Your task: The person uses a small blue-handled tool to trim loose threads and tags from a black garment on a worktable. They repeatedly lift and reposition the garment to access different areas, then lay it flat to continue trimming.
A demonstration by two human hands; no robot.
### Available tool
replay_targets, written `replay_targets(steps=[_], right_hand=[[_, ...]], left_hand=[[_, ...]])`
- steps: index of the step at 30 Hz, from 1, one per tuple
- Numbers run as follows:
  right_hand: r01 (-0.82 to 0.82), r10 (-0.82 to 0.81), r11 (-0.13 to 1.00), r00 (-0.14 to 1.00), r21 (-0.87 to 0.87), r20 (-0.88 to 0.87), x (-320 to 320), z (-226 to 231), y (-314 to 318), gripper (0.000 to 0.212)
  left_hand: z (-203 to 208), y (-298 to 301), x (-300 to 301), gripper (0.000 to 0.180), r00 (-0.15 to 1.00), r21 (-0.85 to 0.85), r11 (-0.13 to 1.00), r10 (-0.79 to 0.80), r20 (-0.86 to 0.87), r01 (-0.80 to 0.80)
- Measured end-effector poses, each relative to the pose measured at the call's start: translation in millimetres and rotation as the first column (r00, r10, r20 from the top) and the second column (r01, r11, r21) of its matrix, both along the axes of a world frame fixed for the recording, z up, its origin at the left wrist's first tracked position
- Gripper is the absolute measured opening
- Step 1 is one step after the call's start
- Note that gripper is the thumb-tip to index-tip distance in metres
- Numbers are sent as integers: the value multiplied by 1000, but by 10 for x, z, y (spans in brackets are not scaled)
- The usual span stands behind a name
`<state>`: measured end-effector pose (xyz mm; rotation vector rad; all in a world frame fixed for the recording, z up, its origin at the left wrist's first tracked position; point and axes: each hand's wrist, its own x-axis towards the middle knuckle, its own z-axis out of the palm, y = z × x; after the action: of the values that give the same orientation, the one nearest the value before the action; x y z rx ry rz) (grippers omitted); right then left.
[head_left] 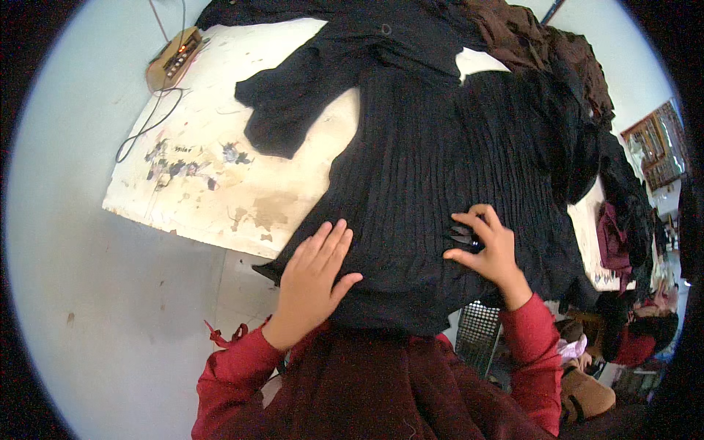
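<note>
A black pleated garment (418, 169) lies spread over the white table, its near end hanging over the edge towards me. My left hand (317, 273) rests flat on its lower left part, fingers stretched out and thumb apart. Over the lower right part, my right hand (490, 248) is curled with thumb and fingers bent towards each other. Within that grip sits a small pair of dark thread snips (463, 236), its short blades pointing left; the palm hides part of it.
The stained white table top (220, 198) shows at left. A wooden power strip (176, 60) with a cable lies at its far left corner. Brown cloth (513, 33) is heaped at the back right. Below the near edge stands a dark perforated crate (478, 334). Other people sit at right.
</note>
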<state>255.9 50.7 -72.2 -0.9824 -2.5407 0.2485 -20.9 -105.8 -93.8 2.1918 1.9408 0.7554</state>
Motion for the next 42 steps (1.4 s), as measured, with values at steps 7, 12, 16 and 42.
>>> replay_targets(steps=[7, 12, 16, 42], right_hand=[[-33, 35, 999, 999, -38, 39, 138, -7, 144, 63], [-50, 50, 998, 999, -28, -21, 132, -11, 137, 60], [-18, 15, 993, 1000, -115, -26, 111, 55, 120, 52], [41, -87, 928, 990, -369, -107, -561, 358, -330, 21]], left_hand=[[253, 117, 362, 55, 988, 43, 999, -27, 150, 21], [80, 474, 425, 26, 975, 94, 992, -101, 199, 83], [80, 557, 362, 18, 961, 115, 981, -176, 212, 155], [117, 595, 219, 10, 792, 256, 940, 26, 610, -228]])
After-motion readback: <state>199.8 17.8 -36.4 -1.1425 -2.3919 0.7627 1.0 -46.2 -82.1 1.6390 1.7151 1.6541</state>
